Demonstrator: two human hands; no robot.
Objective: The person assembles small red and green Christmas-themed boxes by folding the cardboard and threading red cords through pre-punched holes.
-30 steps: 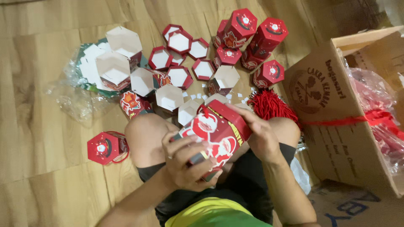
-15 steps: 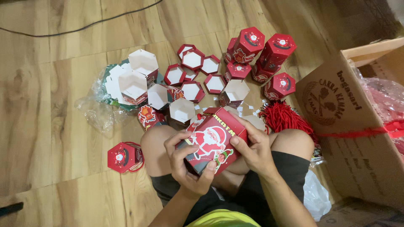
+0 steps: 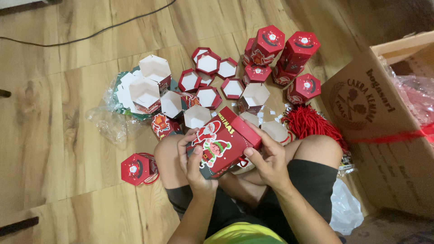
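1. Red printed box [image 3: 222, 142]: held over the lap, tilted.
2. Left hand [image 3: 195, 165] clamped on its lower edge; right hand [image 3: 269, 158] clamped on its right end.
3. Beyond the box: open hexagonal boxes [image 3: 208, 63], closed stacks [image 3: 296, 54], red tassels [image 3: 312, 124].
4. Right of the box: cardboard carton [image 3: 384, 126].

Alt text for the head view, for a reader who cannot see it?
Both hands, left hand and right hand, hold a red printed gift box above crossed legs. Open hexagonal boxes and lids cover the wooden floor; a cardboard carton stands at right.

cardboard carton [image 3: 384, 122] cut off at right edge; its contents blurred.
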